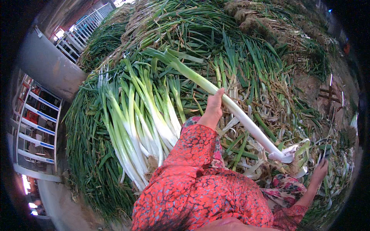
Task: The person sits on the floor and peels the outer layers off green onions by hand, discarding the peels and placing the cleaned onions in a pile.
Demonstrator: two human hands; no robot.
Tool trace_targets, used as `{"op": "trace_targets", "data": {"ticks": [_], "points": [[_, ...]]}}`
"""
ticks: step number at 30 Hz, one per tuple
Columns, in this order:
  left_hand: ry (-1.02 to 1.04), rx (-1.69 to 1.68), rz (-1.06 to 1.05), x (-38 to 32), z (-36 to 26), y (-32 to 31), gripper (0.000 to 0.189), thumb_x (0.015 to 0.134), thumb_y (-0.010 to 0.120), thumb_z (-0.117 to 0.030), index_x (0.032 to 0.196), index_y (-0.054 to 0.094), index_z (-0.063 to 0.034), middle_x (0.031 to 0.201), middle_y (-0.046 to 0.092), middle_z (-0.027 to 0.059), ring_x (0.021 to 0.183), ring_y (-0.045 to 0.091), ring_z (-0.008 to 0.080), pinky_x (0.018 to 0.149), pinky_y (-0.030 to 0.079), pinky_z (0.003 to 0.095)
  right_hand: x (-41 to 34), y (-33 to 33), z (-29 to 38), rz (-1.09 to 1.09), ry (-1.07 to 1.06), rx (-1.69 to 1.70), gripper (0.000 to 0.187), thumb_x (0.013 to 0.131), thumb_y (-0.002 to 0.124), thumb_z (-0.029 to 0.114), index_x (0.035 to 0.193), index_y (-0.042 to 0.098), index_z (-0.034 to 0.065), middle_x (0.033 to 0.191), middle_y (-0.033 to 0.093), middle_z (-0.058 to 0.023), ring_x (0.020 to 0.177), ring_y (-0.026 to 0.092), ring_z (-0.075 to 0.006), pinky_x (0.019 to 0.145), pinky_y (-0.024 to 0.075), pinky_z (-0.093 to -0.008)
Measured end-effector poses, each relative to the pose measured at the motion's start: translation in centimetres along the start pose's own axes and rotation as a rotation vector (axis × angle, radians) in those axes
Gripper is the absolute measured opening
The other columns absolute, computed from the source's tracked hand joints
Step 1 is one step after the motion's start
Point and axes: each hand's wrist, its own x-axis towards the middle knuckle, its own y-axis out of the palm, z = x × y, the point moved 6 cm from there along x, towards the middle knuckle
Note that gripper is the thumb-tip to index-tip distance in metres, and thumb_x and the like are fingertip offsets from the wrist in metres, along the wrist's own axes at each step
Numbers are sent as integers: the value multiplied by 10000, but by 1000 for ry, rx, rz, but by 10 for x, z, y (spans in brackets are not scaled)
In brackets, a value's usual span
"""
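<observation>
My left hand [215, 104] is closed around the green upper shaft of a large Welsh onion or leek [245, 118]. The stalk slants down to the right, and its white root end lies over loose peelings. My right hand [319, 170] is low at the far right, apart from that stalk. Its fingers are curled near a small dark object and pale strips; what it holds is unclear. Left of my left arm lies a bundle of cleaned stalks [136, 130], white ends towards me, on a heap of green leaves [92, 150].
Large piles of unpeeled stalks with roots [257, 23] stand ahead. Dry leaf waste [289, 118] covers the ground to the right. At the left are a thick grey pillar [52, 60], a white metal rack [37, 124] and a white railing [86, 26].
</observation>
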Motion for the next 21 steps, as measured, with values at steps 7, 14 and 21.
{"op": "trace_targets", "data": {"ticks": [7, 14, 21], "points": [[84, 54, -74, -4, -7, 15, 234, 731, 625, -211, 813, 503, -29, 682, 511, 40, 599, 511, 168, 552, 433, 316, -108, 13, 147, 326, -526, 67, 637, 685, 653, 139, 1228, 337, 33, 1225, 381, -143, 1126, 363, -276, 927, 311, -350], [74, 59, 99, -17, 2, 26, 260, 814, 512, -261, 801, 517, -1, 680, 549, 96, 518, 526, 197, 503, 481, 313, -154, 97, 178, 728, -310, 746, 445, 646, 607, -62, 1059, 471, 37, 978, 509, -62, 855, 492, -140, 743, 432, -256], [-126, -108, 105, -51, 7, 16, 334, 723, 612, -91, 935, 353, -84, 635, 449, 42, 452, 485, 149, 368, 443, 302, -207, 103, 237, 1183, -360, 905, 705, 617, 689, 44, 1218, 321, 38, 1069, 460, -95, 958, 464, -170, 830, 387, -290]]}}
